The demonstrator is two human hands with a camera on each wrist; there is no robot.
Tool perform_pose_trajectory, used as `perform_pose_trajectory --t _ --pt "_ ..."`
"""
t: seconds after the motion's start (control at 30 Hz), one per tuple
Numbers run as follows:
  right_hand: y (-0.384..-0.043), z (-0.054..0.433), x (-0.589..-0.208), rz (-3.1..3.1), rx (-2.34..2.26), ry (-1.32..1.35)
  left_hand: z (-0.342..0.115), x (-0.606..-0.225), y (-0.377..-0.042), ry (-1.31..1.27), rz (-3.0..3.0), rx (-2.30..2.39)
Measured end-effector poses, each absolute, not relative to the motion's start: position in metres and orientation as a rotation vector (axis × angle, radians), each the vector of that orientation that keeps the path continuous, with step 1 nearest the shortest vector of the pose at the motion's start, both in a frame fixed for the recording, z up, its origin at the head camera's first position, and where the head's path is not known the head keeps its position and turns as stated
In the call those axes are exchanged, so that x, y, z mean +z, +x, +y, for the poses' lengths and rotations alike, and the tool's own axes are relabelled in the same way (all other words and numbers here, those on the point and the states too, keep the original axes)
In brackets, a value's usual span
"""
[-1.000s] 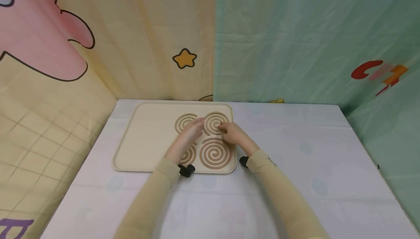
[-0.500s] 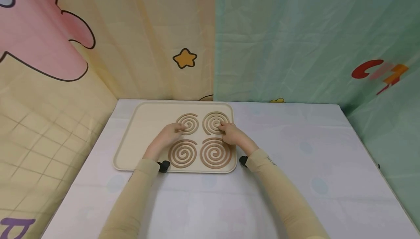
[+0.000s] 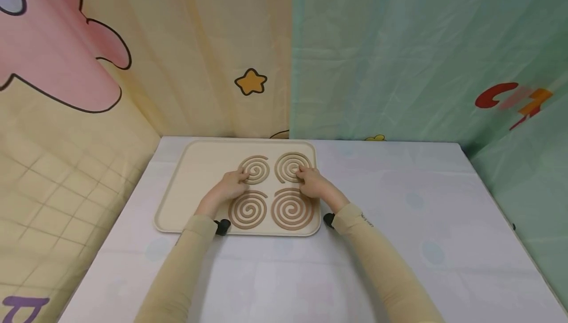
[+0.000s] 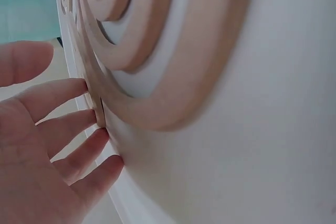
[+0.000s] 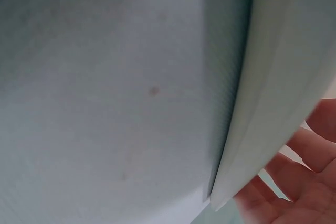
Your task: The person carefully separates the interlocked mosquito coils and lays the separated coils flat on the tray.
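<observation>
Several flat brown spiral coils lie on a cream tray (image 3: 199,170), in two rows at its right end. My left hand (image 3: 228,186) reaches over the tray, its fingertips at the left edge of the far left coil (image 3: 256,170). In the left wrist view those fingers are nearly straight, with the near left coil (image 4: 194,40) large beside them. My right hand (image 3: 315,183) lies over the right rim, its fingertips on the far right coil (image 3: 284,167). The right wrist view shows its loosely bent fingers (image 5: 291,174) past the tray's rim; their tips are partly hidden.
The near right coil (image 3: 291,209) lies below my right hand. A pale patterned cloth covers the table (image 3: 390,204). Curtains (image 3: 377,56) with cartoon prints hang behind and at both sides. Each wrist wears a small black camera (image 3: 223,227).
My left hand has moved left from between the two far coils to the left edge of the far left one. That coil has shifted slightly right. My right hand has stayed in place.
</observation>
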State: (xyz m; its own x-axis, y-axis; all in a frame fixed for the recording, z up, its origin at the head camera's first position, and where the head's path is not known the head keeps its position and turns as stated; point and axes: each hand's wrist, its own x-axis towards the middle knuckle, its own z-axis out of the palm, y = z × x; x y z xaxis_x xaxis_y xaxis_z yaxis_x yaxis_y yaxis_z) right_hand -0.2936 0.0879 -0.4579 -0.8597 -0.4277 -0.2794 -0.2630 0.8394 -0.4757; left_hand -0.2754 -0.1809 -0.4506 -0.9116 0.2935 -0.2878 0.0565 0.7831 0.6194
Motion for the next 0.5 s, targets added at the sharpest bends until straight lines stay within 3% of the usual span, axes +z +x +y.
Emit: perform_pose_trajectory --t 0.23,0.5 --pt "-0.294 0.09 -0.457 2.633 -0.721 -0.542 -0.187 -0.452 -0.275 0.288 2.591 0.994" --pt "-0.297 0.103 -0.451 2.623 -0.961 -0.571 -0.196 -0.449 -0.275 0.145 2.593 1.167"
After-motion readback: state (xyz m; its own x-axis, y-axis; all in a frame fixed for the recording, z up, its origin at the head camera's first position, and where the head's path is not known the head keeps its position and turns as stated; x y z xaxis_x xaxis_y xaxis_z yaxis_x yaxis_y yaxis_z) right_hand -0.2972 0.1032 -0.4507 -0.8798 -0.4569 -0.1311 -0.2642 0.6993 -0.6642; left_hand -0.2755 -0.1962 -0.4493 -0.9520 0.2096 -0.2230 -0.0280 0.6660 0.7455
